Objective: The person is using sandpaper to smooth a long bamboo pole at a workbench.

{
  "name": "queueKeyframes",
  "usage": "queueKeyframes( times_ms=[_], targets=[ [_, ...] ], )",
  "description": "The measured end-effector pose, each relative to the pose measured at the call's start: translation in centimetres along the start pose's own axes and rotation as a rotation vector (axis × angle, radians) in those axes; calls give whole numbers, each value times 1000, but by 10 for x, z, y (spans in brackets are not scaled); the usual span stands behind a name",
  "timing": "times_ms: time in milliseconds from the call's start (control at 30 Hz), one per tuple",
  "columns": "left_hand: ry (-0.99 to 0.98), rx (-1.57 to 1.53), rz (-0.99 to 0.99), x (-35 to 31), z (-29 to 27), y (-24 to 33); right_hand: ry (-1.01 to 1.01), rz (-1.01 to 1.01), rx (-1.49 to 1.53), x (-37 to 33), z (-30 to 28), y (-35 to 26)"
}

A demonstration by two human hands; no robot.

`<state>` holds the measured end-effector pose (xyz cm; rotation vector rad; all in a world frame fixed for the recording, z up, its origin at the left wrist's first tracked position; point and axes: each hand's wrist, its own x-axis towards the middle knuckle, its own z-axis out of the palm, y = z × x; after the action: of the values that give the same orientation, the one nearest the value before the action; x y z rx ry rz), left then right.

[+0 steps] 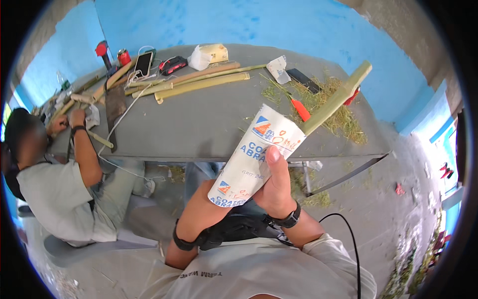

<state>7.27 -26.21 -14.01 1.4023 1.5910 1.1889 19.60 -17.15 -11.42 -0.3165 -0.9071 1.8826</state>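
The right hand (275,190) has its grip closed, thumb in front, on a curved white paper sheet with blue print (245,172). Beyond the sheet's upper right edge juts a pale-green bamboo strip (339,96). Behind the sheet, the left hand is hidden; its grip cannot be told.

the sheet (251,164) hides the left hand, the near end of the bamboo strip (338,98) and the fingers of the right hand (276,189). a red thing (352,96), partly behind the strip, is too covered to name. the cable (354,249) and shirt (259,271) run off the lower edge; the co-worker's head (24,133) is blurred.
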Motion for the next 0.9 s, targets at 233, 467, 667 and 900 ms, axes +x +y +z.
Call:
queueKeyframes(
  times_ms=[233, 467, 667, 900],
  targets=[
    [12, 27, 307, 13, 15, -19, 110, 26, -17, 13, 0, -11],
    [-187, 196, -205, -4, -6, -19, 228, -125, 126, 36, -15, -83],
    [-286, 310, -343, -15, -41, -22, 273, -255, 139, 41, -34, -104],
    [-173, 317, -324, -7, -19, -16, 275, -313, 247, 36, -31, -88]
  ],
)
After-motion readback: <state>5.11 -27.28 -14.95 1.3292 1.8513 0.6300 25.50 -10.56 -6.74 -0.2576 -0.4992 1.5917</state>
